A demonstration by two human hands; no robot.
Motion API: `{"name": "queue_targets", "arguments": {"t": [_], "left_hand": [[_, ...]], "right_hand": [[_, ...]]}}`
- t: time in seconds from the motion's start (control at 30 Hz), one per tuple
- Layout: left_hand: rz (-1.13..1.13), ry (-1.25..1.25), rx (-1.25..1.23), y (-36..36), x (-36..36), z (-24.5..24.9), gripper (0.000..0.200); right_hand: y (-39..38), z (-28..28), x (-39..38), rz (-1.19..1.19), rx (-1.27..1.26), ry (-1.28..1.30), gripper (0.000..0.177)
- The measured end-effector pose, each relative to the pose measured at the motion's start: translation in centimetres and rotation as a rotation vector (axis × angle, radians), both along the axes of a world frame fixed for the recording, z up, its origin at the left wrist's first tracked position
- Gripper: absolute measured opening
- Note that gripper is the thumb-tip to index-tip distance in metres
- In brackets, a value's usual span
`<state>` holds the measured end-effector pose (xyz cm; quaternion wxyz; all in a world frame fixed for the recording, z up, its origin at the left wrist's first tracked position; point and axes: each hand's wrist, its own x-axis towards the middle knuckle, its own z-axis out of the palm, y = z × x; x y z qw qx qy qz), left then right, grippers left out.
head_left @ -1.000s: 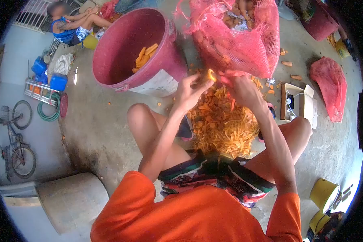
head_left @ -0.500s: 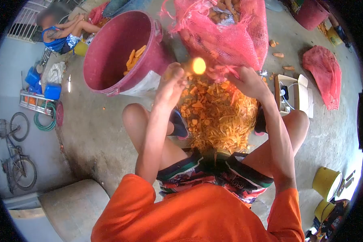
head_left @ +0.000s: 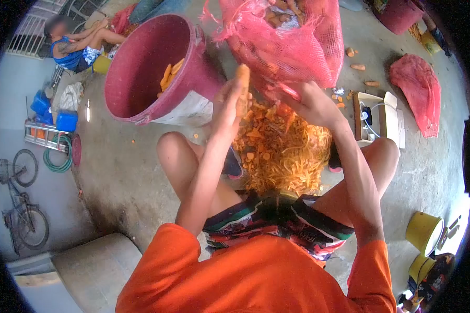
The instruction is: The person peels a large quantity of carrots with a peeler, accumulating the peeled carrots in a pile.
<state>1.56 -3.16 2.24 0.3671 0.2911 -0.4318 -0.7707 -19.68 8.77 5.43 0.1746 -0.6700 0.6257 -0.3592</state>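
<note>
One carrot upright in left grip

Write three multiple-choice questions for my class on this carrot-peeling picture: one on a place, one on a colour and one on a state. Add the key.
1. Where does the heap of orange carrot peelings lie?
A. on the grey concrete floor, between the person's knees
B. on a tabletop
C. in a sink

2. What colour is the bulging mesh sack of carrots?
A. green
B. pink
C. blue

3. In what state is the long orange carrot?
A. lying on the ground
B. gripped in the left hand, off the ground
C. tied inside a bag

Key:
1. A, the peelings spread over the floor between the two bare knees.
2. B, the netting is bright pink all over.
3. B, the fingers wrap the carrot's lower end and lift it clear of the heap.
</note>
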Motion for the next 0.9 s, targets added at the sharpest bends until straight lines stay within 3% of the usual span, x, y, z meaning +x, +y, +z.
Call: {"name": "queue_targets", "arguments": {"t": [0.03,0.07,0.13,0.23,0.37,0.57,0.63,0.67,0.7,0.73,0.77,0.8,0.83,0.87,0.9], "left_hand": [[-0.007,-0.001,0.005,0.4,-0.1,0.2,0.045],[-0.010,-0.085,-0.148,0.7,-0.2,0.5,0.040],[0.038,-0.152,-0.377,1.3,-0.6,0.6,0.026],[0.032,-0.101,-0.504,1.8,-0.7,0.9,0.026],[0.034,-0.132,-0.588,1.3,-0.1,0.8,0.027],[-0.104,-0.148,-0.380,-0.1,1.3,-0.5,0.036],[-0.242,0.338,-0.379,0.2,1.5,-0.6,0.048],[-0.294,0.214,-0.365,-0.4,2.1,-0.8,0.054],[-0.209,0.151,-0.317,0.6,1.4,0.9,0.054],[-0.194,0.132,-0.234,0.7,0.9,1.2,0.049],[-0.179,0.108,-0.151,0.5,0.6,1.4,0.044],[-0.168,0.102,-0.148,0.7,0.4,1.5,0.044],[-0.188,0.141,0.056,1.0,0.1,1.5,0.043],[-0.215,0.182,0.263,1.3,-0.2,1.4,0.043],[-0.227,0.182,0.272,1.5,-0.4,1.0,0.043]], "right_hand": [[-0.2,-1.1,0.0,0.013,-0.076,0.021,0.029],[-0.4,-2.7,-0.4,-0.027,-0.013,0.125,0.031],[-0.5,-2.5,0.1,-0.009,-0.033,0.073,0.031],[-0.9,-3.5,0.3,0.017,-0.122,0.018,0.035],[-1.5,-5.6,-0.9,0.011,-0.016,0.112,0.032],[-1.6,-5.2,-1.8,-0.094,0.082,0.213,0.026],[-0.9,-3.5,-2.0,-0.164,0.172,0.201,0.027],[-0.3,-1.4,-2.2,-0.113,0.150,0.067,0.029],[0.0,0.3,-2.0,-0.050,0.129,-0.060,0.031],[0.0,0.6,-2.0,-0.048,-0.027,0.067,0.030],[-0.2,0.7,-1.8,-0.032,-0.023,0.069,0.030],[-0.1,1.0,-1.3,0.045,-0.097,-0.099,0.029],[0.2,1.6,-0.6,0.109,-0.170,-0.270,0.032],[0.6,2.0,0.1,0.116,0.030,-0.623,0.029],[0.6,2.1,0.7,0.101,0.033,-0.623,0.029]]}}
